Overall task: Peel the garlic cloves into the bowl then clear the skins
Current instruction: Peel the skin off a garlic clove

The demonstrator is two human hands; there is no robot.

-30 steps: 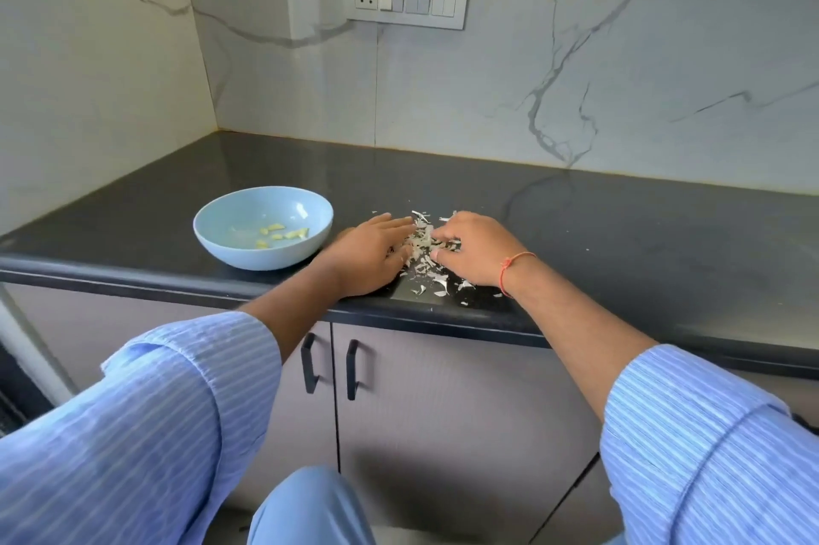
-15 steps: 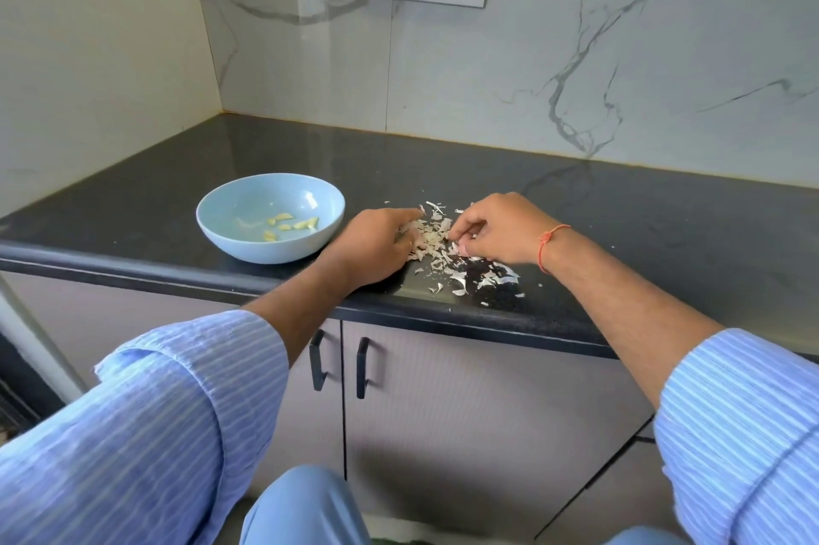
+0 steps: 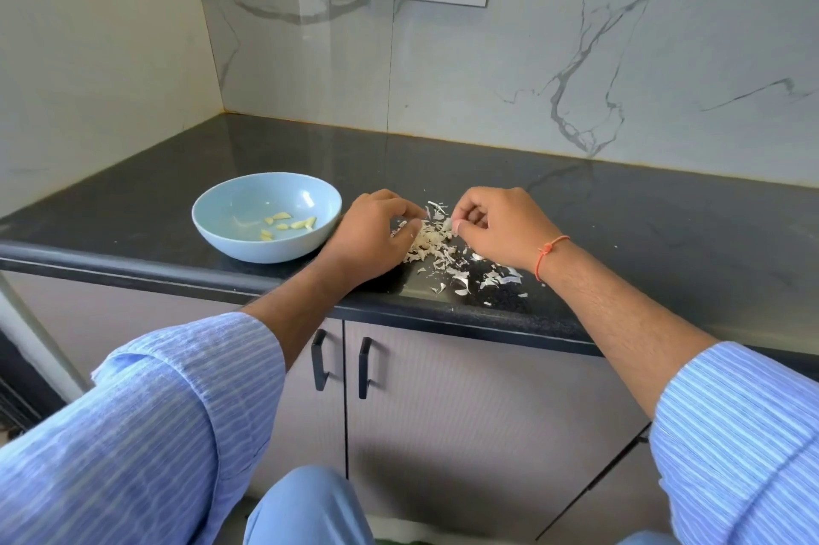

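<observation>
Curled fingers of the left hand (image 3: 370, 234) hide any catch among the garlic skins (image 3: 432, 241) on the counter (image 3: 620, 212); the right hand (image 3: 501, 225) pinches a pale scrap. Peeled cloves (image 3: 288, 223) sit in the blue bowl (image 3: 221, 230).

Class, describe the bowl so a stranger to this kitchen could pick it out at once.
Start at the black stone countertop under the marble wall. Near its front edge, left of both hands, sits the pale blue round bowl. It alone holds peeled yellowish garlic cloves.
</observation>
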